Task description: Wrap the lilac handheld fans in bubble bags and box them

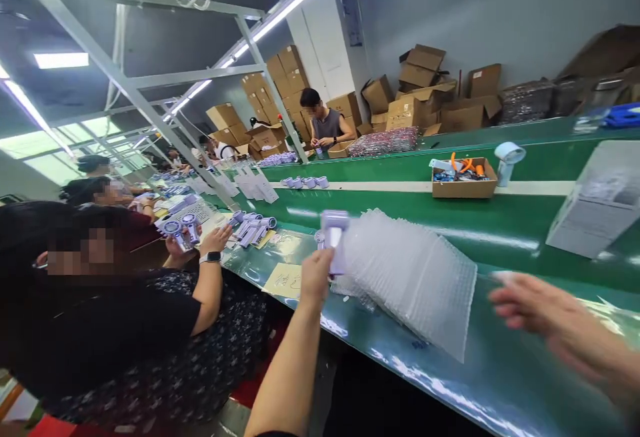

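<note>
My left hand [316, 275] is closed around a lavender handheld fan [338, 240], held upright above the bench at the left end of a stack of bubble-wrap bags [415, 277]. The fan is slightly blurred. To the right of that stack, my right hand [540, 313] is in the air over the green bench, its fingers partly curled and smeared by motion. Something whitish shows at its fingertips; whether it is held or worn I cannot make out. A yellow paper with handwriting [283, 281] lies on the bench left of my left hand.
A co-worker at left holds two fans [181, 231] near a pile of fans [250, 227]. Beyond the bench, a green conveyor carries several fan parts [305, 182], a cardboard box of tools [463, 187], a pale blue fan [509, 160] and a white plastic-wrapped box [595, 203].
</note>
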Demonstrator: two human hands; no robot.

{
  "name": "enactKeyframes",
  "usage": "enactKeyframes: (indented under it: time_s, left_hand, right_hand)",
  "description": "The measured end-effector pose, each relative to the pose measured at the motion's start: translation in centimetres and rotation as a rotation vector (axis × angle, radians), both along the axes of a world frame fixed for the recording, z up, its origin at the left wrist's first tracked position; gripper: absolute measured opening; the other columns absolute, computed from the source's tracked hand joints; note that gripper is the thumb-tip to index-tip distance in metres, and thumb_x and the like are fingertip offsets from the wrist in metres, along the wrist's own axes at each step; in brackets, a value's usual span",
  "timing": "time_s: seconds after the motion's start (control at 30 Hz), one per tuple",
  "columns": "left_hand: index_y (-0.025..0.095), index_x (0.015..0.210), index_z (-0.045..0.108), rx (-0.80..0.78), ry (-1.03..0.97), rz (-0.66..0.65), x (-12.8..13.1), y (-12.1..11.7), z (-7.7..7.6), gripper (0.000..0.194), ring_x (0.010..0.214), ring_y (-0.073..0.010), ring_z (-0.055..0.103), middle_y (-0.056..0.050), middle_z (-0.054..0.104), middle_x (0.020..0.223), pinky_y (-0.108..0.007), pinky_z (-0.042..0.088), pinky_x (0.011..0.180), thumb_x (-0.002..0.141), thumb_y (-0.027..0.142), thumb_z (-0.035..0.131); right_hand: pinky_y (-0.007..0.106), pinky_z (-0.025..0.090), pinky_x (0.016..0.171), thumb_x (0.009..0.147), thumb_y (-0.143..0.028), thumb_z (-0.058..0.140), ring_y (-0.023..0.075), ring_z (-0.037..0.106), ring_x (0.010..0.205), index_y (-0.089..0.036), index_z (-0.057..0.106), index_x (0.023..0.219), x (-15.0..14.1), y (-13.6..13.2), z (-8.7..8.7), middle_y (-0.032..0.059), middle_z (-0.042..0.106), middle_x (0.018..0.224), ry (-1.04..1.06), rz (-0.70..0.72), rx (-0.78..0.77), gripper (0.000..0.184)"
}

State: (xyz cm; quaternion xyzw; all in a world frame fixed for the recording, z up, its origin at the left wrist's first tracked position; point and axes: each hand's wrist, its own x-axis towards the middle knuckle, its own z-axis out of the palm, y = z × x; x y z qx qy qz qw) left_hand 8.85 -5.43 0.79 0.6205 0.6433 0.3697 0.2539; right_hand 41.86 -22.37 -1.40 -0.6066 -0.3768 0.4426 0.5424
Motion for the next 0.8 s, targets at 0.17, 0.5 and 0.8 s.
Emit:
enactKeyframes:
  time_s: [0.17, 0.5, 0.8]
  left_hand:
    - [0.017, 0.083, 0.068, -0.067, -0.242, -0.774, 9.6, -9.9, -1.2, 0.036, 0.057, -0.0145, 0.054, -0.003, 0.061, 0.065, -0.024, 0.041, 0.054, 0.080, 0.050, 0.055]
    - [0.014, 0.071, 0.061, 0.498, 0.938, -1.358, 10.7, -8.9, -2.1, 0.015, 0.084, -0.0258, 0.055, -0.015, 0.062, 0.079, -0.038, 0.040, 0.075, 0.078, 0.007, 0.049]
    - [0.018, 0.065, 0.062, -0.058, 0.140, -1.045, 17.7, -11.9, -2.0, 0.006, 0.059, -0.0133, 0.051, -0.002, 0.060, 0.063, -0.024, 0.035, 0.054, 0.071, 0.018, 0.061]
  right_hand:
    - [0.046, 0.051, 0.088, 0.078, -0.050, 0.061, 0.0289, 0.061, 0.105, -0.020, 0.057, 0.106, -6.3, -0.1, -0.4, 0.0123, 0.063, 0.118, 0.640, 0.165, 0.090, 0.041]
    - [0.035, 0.057, 0.059, 0.073, -0.044, 0.064, 0.0226, 0.066, 0.064, -0.028, 0.058, 0.098, 1.7, -11.3, -5.3, 0.0058, 0.067, 0.081, 0.720, -0.388, -0.159, 0.031]
    - [0.030, 0.054, 0.061, 0.067, -0.028, 0.074, 0.0167, 0.062, 0.069, -0.025, 0.059, 0.105, -4.1, -12.7, -4.2, 0.0001, 0.063, 0.078, 1.001, 0.013, -0.016, 0.041]
